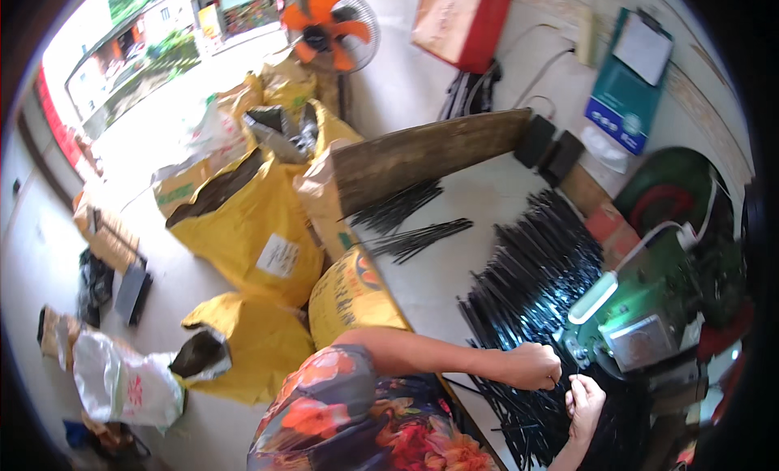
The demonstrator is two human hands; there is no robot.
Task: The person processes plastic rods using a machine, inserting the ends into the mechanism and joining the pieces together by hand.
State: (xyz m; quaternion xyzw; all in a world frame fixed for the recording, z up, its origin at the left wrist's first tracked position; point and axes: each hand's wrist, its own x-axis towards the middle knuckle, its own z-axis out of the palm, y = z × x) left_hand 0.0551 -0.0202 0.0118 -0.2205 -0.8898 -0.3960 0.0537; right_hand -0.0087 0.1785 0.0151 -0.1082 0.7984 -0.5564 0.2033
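The left hand (531, 365) and the right hand (586, 402) are close to each other, near the table's right side, and they look apart, with just a little gap. The left arm reaches across from the left, and the right arm comes up from the bottom. The left fingers are curled closed like a fist, but I cannot tell if a thin stick is tucked inside. The right fingers are bent in, and I cannot tell if the tips meet or pinch something. The big pile of thin black sticks (527, 268) lies on the white table (442, 284). Most of it is past the left hand, up and a bit to the left, and more sticks lie under and below the hands. The left hand is nearer to the big shiny part of the pile. The long way of most of those sticks goes from the upper left down to the lower right. Two small bunches (430, 240) lie well apart from the hands, by the wooden board (430, 154), and they slant the other way. A bright lamp (593, 298) and a green machine (661, 268) are just past the hands, up and to the right.
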